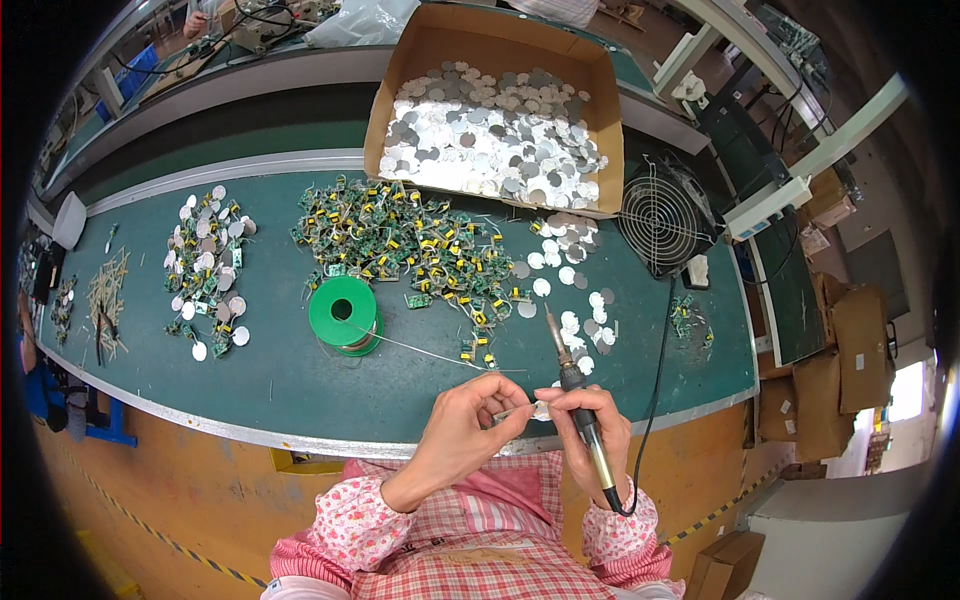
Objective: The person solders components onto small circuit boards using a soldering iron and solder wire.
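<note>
Long green-topped table (300,385) with a metal front edge, orange panel below. Behind it a second green strip, running parallel, edged in grey metal rails (250,165). Right side: white frame posts (800,150) and a stack of brown cardboard boxes (850,350) on the floor. Small black fan (662,222) stands at the table's right end. Yellow-black hazard tape (150,530) along the floor, lower left. Bright daylight at far right (908,392); even light overall.

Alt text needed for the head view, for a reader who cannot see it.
Over a green workbench, the right hand grips a soldering iron while the left hand pinches a solder wire from a green spool. Behind lie a pile of small circuit boards and a cardboard box of silver discs.
</note>
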Demonstrator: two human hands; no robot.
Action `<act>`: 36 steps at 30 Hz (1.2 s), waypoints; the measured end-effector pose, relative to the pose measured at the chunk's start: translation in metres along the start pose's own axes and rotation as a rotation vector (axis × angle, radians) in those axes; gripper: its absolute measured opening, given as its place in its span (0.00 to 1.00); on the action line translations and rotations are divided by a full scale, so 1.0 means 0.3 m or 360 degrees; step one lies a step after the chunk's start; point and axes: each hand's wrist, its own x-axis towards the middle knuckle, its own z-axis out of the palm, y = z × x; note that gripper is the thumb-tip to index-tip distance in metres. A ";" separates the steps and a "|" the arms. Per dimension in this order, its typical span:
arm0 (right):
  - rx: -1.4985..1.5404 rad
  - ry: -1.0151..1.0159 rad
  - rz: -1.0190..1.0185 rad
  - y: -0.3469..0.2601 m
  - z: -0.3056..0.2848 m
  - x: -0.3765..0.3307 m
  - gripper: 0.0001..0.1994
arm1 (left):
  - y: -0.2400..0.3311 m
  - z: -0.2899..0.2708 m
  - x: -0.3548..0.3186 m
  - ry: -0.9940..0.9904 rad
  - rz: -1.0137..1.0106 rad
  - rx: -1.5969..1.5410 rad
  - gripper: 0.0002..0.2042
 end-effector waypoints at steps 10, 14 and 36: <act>-0.0026 -0.0020 -0.0029 0.004 -0.002 0.000 0.11 | -0.030 0.012 -0.005 -0.0030 -0.0131 -0.0265 0.06; -0.0049 0.0001 -0.0073 -0.001 -0.003 0.007 0.11 | -0.016 0.012 -0.004 -0.0075 -0.0384 -0.0623 0.05; -0.0076 0.0268 -0.0352 -0.071 -0.085 -0.061 0.12 | 0.019 -0.014 0.021 0.0160 -0.0332 -0.0923 0.08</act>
